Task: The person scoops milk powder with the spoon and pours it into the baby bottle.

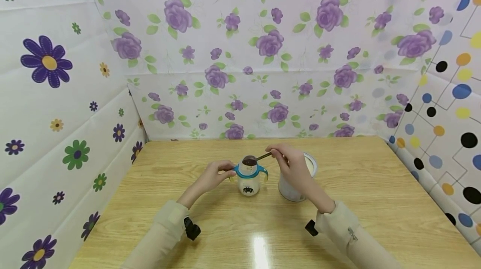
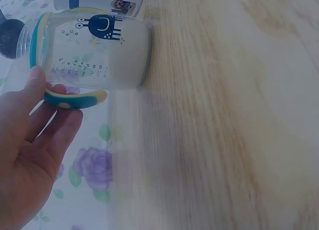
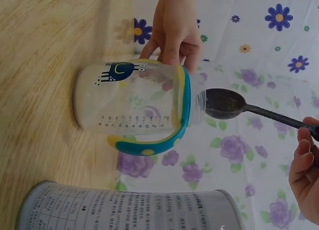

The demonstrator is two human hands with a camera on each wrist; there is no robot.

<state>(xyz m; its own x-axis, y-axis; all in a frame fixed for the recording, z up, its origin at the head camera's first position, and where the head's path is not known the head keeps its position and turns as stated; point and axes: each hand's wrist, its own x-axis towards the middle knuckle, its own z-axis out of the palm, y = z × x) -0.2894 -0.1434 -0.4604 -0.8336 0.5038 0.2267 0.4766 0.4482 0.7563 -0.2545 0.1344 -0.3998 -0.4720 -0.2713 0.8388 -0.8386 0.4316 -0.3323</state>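
Note:
A clear baby bottle (image 1: pixel 248 186) with a blue-and-yellow two-handled collar stands uncapped on the table. Pale contents fill its lower part, best seen in the right wrist view. My left hand (image 1: pixel 213 176) grips one of its handles (image 2: pixel 75 99) between thumb and fingers. In my right hand (image 1: pixel 292 168) is a dark spoon (image 3: pixel 225 103), pinched by its handle. The spoon's bowl is tilted at the bottle's mouth; no powder shows on it. Below and beside the right hand stands an open can (image 1: pixel 288 189), partly hidden by that hand and forearm, with pale contents near its rim.
Wooden table (image 1: pixel 225 227) extends around the bottle and can. Floral cloth (image 1: pixel 233 52) hangs behind it, with patterned cloths at both sides. The can's printed label (image 3: pixel 129 210) faces the right wrist camera, close to the bottle.

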